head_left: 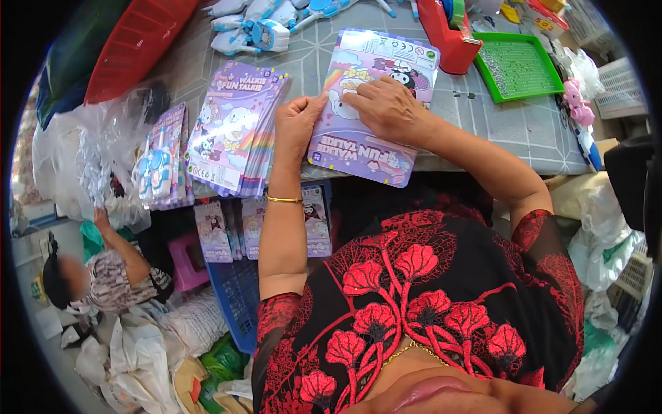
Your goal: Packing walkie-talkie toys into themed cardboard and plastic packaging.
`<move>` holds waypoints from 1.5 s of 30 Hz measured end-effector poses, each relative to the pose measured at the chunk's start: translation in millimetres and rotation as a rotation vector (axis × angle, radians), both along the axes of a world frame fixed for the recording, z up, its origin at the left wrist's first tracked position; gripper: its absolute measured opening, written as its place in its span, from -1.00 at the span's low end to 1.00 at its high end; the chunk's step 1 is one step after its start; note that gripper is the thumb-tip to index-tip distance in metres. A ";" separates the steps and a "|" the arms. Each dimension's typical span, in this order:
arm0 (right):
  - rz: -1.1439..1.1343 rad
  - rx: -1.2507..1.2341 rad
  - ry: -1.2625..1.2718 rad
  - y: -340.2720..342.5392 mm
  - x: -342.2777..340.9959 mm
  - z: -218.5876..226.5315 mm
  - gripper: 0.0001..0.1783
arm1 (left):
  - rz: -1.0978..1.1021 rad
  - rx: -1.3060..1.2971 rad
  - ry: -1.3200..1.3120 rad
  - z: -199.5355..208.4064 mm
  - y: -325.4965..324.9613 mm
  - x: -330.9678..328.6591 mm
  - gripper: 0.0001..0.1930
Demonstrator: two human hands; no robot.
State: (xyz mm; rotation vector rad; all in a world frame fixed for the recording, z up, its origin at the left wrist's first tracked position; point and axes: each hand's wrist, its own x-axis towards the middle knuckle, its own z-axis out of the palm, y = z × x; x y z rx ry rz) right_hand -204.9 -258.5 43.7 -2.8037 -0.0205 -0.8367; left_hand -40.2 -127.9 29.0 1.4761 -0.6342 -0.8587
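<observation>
A purple printed toy backing card [358, 157] with cartoon figures lies upside down on the table before me, apparently on top of others. My left hand [298, 124] pinches its left edge between thumb and fingers. Over the middle of the card rests my right hand [392, 112], its fingers curled and their tips pressed together against the surface; whether they hold something small is hidden. Left of my left hand stands a fanned stack of similar cards [231, 131]. Further left, a smaller pile of cards [162, 169] carries blue-and-white toy walkie-talkies.
Loose blue-and-white toy walkie-talkies [270, 36] lie at the back. A red tape dispenser [455, 52] and a green tray [518, 67] of small bits stand right. Below the table edge is a blue crate [238, 303] with packed cards. Another person [117, 276] sits left, near plastic bags [76, 152].
</observation>
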 end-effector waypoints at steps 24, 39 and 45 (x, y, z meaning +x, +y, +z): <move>0.134 0.135 -0.064 -14.2 -0.8 -3.2 -0.78 | 0.122 0.181 0.086 14.3 -12.3 -1.7 -0.68; -0.375 0.116 -0.063 -72.3 -1.6 31.4 -0.67 | -0.044 0.186 -0.045 22.6 -0.6 0.9 -0.72; -0.295 0.083 0.017 -97.0 0.7 11.0 -0.59 | -0.024 0.139 0.135 18.6 -1.6 3.6 -0.82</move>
